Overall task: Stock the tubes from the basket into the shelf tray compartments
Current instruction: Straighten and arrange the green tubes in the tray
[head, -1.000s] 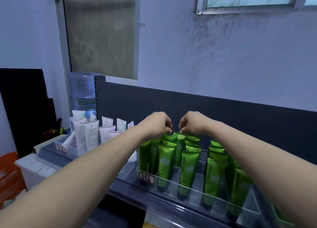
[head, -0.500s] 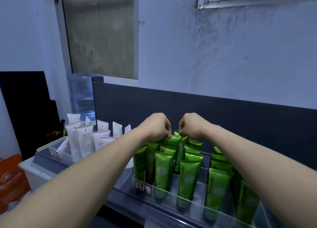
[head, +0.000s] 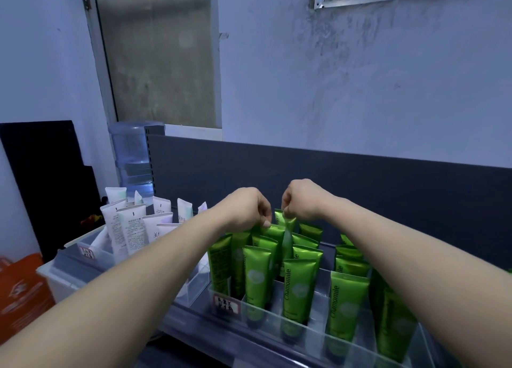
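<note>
Items on my feed: one left hand [head: 246, 210] and one right hand [head: 302, 200], both bare. Left forearm [head: 124, 279] and right forearm [head: 401, 257], uncovered from wrist to the frame edge; one short thumbnail shows on the left hand.

"Chamomile" runs vertically in dark letters up the front green tube [head: 297, 290] in the clear tray [head: 318, 340]. Same word is on the next green tube [head: 346, 306] to its right. Red-bordered label [head: 225, 304] on the tray's front wall, left end: handwritten characters, not legible. Left of the tray, a white tube [head: 160, 233] shows "美". The taller white tube [head: 133, 230] beside it has fine print, too small to read. Second red-bordered label [head: 86, 252] further left of the tray: unreadable. Orange bag [head: 22, 287] far left of the tray: white logo, blurred.
</note>
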`<state>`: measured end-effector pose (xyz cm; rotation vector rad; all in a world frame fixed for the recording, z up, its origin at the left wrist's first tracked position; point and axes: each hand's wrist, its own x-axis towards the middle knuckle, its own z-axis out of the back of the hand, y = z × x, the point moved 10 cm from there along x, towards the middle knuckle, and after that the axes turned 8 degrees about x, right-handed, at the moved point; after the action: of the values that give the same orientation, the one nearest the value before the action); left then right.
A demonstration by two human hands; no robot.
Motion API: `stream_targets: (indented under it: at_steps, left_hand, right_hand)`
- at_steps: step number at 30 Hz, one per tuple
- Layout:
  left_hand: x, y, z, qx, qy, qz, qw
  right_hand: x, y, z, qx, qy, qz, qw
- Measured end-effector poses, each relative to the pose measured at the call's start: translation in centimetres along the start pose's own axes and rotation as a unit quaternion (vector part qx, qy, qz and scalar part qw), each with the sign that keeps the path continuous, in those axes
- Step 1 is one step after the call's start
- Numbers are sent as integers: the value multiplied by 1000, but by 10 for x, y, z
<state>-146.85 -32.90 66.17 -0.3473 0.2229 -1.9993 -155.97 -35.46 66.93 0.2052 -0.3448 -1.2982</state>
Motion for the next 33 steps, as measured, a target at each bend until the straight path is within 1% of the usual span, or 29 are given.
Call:
stream_targets:
  at_steps: [2, 5, 10, 14, 17, 21, 23, 26, 29, 33]
  left_hand:
    - [-1, -3, -5, 26, 11, -4, 1000]
    - [-2, -5, -5, 34, 17, 0, 999]
    - [-1, -2, -7, 55, 27, 45, 997]
    - [0, -1, -7, 97, 9, 65, 993]
    - [0, -8, -6, 87, 5, 41, 995]
    - [2, -12, -3, 60, -23, 7, 998]
    - [2, -12, -7, 30, -10, -5, 999]
    - [1, -11, -9, -19, 11, -8, 1000]
    - [0, -10, -11, -10, 26, -10, 1000]
    - [0, -4, -5, -19, -7, -5, 1000]
  right_hand:
    - [0, -1, -5, -3, 9, -2, 1000]
    - [0, -2, -11, -8, 17, -5, 1000]
    - [1, -4, -13, 2, 26, -4, 1000]
    - [1, -3, -13, 13, 26, -1, 1000]
    - [1, -4, -11, 13, 20, -1, 1000]
    - [1, -5, -8, 0, 12, -4, 1000]
    - [1, -6, -9, 8, 8, -5, 1000]
    - [2, -6, -12, 11, 9, -2, 1000]
    - [2, -4, -13, 13, 6, 1, 1000]
    - [5, -2, -14, 13, -2, -5, 1000]
